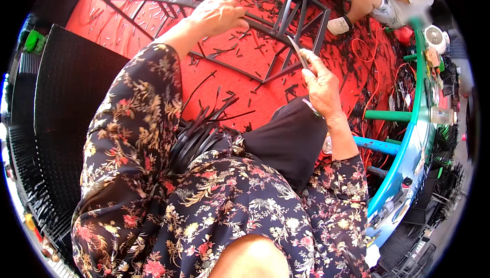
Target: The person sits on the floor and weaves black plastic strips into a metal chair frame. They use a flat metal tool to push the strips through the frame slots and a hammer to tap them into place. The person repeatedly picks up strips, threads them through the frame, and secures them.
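Red floor (92, 15) carries black scraps (219, 52), too many for counting; one black metal frame (263, 27) lies upon it, probably low so both hands can reach; the right hand (322, 81) pinches one thin blade-like tool (297, 49), perhaps for steering its tip; the left hand (217, 16), fingers bent, is over this frame; its grip I cannot tell.

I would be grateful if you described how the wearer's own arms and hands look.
Both the left hand and right hand are gloveless. The loose black left sleeve and matching right sleeve carry red, cream and gold floral prints, leaving the wrists uncovered.
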Motion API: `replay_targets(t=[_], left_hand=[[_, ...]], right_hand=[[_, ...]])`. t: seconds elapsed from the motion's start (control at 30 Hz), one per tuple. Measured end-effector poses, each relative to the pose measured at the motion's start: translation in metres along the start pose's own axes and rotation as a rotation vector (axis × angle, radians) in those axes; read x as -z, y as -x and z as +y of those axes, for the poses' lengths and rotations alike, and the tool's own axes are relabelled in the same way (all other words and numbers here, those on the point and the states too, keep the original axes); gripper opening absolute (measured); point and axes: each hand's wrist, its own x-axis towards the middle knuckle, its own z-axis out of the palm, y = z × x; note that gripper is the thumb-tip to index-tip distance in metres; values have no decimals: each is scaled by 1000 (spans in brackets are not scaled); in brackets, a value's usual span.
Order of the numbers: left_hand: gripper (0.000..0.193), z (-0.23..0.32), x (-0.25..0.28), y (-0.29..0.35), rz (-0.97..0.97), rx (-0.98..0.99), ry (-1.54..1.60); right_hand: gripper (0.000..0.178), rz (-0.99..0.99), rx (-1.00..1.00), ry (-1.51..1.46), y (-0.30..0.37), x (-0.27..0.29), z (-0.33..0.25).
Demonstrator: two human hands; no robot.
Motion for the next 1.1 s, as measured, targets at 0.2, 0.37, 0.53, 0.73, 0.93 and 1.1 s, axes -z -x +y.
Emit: replay_targets(t=[0.2, 0.37, 0.53, 0.73, 0.93, 1.1], left_hand=[[35, 53, 0, 3, -106, -93, 80], [36, 98, -2, 5, -70, -98, 185], [29, 122, -11, 4, -124, -141, 335], [27, 143, -20, -12, -88, -180, 540], [32, 139, -11, -29, -351, 32, 769], [37, 143, -14, -31, -350, 92, 729]], right_hand=[[34, 47, 51, 8, 16, 7, 11], [34, 106, 54, 35, 41, 30, 22], [34, 25, -31, 109, 69, 41, 19], [35, -4, -110, 178, 79, 39, 13], [35, -52, -143, 260, 75, 39, 4], [34, -119, -151, 380, 70, 48, 1]])
